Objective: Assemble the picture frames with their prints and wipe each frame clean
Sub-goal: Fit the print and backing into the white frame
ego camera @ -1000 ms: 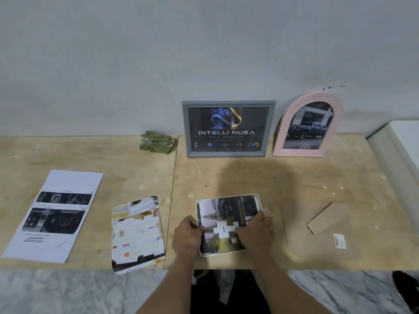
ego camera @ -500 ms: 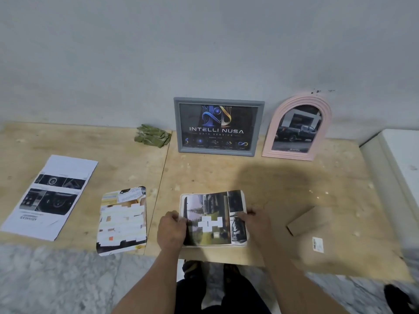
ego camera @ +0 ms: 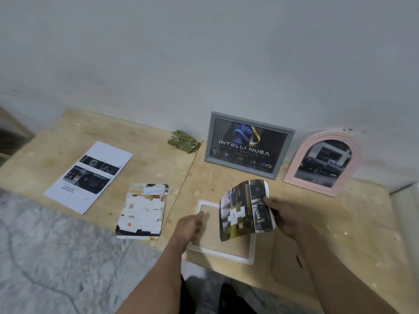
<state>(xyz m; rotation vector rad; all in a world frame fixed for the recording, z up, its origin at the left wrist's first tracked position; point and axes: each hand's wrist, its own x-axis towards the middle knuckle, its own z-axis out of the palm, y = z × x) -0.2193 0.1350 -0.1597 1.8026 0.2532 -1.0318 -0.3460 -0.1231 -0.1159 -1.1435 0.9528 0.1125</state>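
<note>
Plywood tabletop carried the frame, lying flat. Its long axis ran left-right. Just above it curled the print, pinched by the right hand; the left hand, fingers relaxed, rested nearer the frame.

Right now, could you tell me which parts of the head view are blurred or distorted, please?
Head view: the left hand over the white rectangular frame is motion-smeared; the curled photo print pinched by the right hand is soft; the plywood table edges bow from wide-angle distortion.
</note>
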